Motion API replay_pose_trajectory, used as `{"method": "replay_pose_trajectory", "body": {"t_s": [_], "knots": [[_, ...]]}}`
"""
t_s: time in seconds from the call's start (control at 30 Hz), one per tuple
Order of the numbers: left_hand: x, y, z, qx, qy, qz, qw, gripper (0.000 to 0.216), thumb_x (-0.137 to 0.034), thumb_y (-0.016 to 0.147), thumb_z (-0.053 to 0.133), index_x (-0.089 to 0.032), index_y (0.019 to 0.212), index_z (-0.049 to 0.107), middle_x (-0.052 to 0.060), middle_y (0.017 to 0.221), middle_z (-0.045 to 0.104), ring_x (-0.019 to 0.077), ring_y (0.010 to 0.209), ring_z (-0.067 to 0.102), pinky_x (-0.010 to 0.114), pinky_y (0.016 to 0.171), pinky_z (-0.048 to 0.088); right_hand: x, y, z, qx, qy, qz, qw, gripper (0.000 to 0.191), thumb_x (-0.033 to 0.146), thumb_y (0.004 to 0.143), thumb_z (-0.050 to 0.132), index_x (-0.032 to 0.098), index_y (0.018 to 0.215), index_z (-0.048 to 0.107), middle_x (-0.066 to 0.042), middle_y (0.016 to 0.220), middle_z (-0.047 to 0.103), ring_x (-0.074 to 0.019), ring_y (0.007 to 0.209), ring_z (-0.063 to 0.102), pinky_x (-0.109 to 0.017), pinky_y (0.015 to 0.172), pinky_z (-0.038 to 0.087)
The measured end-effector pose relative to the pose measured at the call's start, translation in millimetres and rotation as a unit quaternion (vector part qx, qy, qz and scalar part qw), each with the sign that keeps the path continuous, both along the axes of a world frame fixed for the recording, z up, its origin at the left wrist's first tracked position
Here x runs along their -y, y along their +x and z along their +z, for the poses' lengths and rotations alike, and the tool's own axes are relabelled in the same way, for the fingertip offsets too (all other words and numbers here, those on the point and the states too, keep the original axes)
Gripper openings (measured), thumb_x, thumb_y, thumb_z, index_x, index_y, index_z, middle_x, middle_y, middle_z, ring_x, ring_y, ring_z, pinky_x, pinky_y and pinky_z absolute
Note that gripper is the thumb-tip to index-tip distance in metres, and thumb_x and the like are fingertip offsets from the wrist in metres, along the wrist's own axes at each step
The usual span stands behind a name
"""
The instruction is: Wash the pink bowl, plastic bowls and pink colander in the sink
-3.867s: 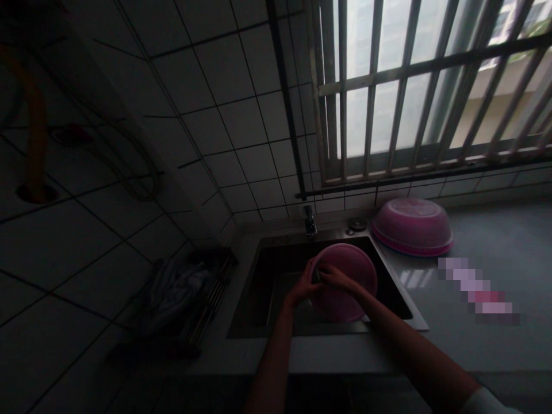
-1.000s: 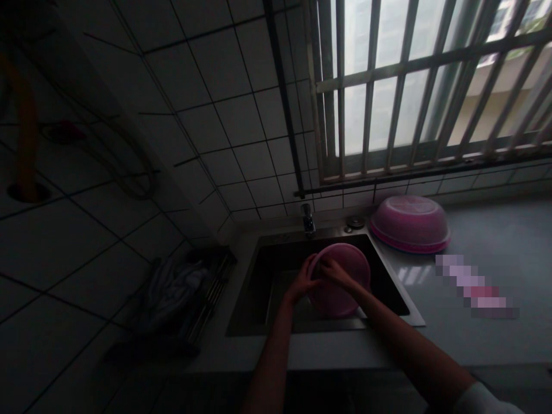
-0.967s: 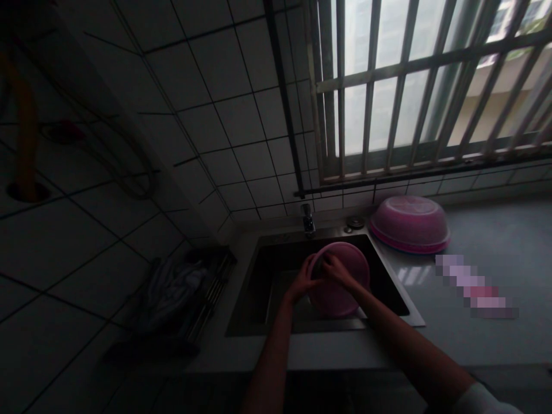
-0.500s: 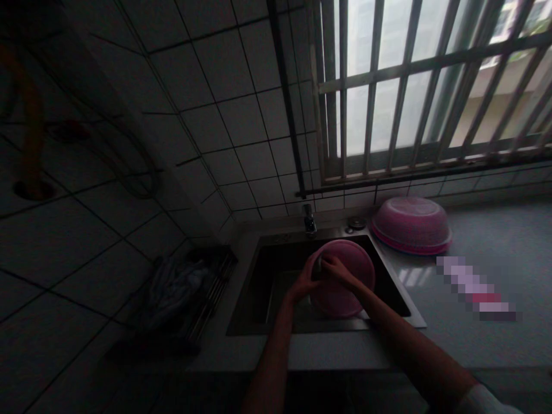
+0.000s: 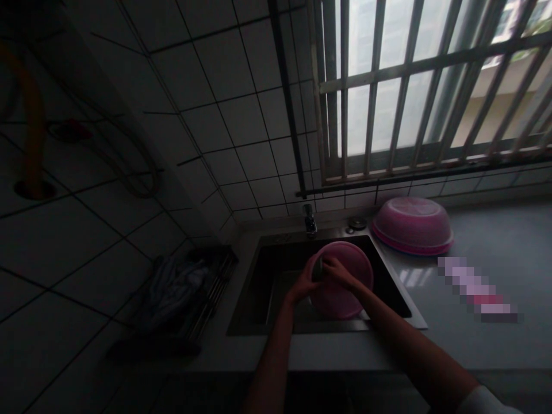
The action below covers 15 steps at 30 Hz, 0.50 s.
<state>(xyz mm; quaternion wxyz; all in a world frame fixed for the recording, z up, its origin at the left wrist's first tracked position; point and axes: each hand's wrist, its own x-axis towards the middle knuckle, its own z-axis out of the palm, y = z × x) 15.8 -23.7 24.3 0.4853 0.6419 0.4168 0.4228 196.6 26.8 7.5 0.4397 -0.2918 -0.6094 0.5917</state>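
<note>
a pink basin (image 5: 354,265) is sitting inside the sink (image 5: 261,290), toward its three o'clock side. the left hand (image 5: 304,283) is gripping the basin at nine o'clock, its fingers clamping the rim. the right hand (image 5: 335,271) is reaching inside toward ten o'clock, its fingers closing on a dark item (image 5: 318,268) too dim to identify. at eleven o'clock from the basin a faucet (image 5: 309,221) is standing; at two o'clock an upturned pink bowl (image 5: 413,224) is resting on the surface (image 5: 487,230).
</note>
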Motion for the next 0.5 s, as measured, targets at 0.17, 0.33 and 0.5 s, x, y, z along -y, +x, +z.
{"method": "replay_pose_trajectory", "body": {"t_s": [0.17, 0.33, 0.5], "knots": [[4.7, 5.2, 9.2, 0.032, -0.052, -0.008, 0.998, 0.115, -0.038, 0.058, 0.100, -0.027, 0.156, 0.041, 0.017, 0.159, 0.049, 0.0376, 0.149, 0.046, 0.057, 0.128, 0.030, -8.2, 13.7, 10.6, -0.027, -0.010, -0.078, 0.997, 0.035, 0.052, 0.084, 0.069, 0.018, 0.094, 0.068, -0.004, 0.089, 0.071, -0.0190, 0.074, 0.062, -0.028, 0.066, 0.051], [6.0, 3.5, 4.6, 0.050, -0.099, 0.036, 0.993, 0.110, -0.034, 0.062, 0.097, -0.029, 0.153, 0.034, 0.014, 0.147, 0.059, 0.0330, 0.133, 0.061, 0.057, 0.118, 0.043, 1.0, 2.5, 2.2, 0.016, -0.006, 0.039, 0.999, 0.033, 0.047, 0.081, 0.071, 0.018, 0.096, 0.072, -0.006, 0.097, 0.074, -0.0206, 0.081, 0.065, -0.031, 0.075, 0.054], [5.0, 4.2, 7.9, 0.063, -0.068, 0.014, 0.996, 0.112, -0.025, 0.058, 0.094, -0.025, 0.156, 0.038, 0.016, 0.158, 0.049, 0.0366, 0.146, 0.049, 0.053, 0.125, 0.035, 6.0, -7.6, -9.5, 0.041, -0.022, 0.102, 0.994, 0.032, 0.044, 0.075, 0.075, 0.017, 0.093, 0.074, -0.006, 0.089, 0.073, -0.0196, 0.074, 0.063, -0.030, 0.068, 0.052]]}}
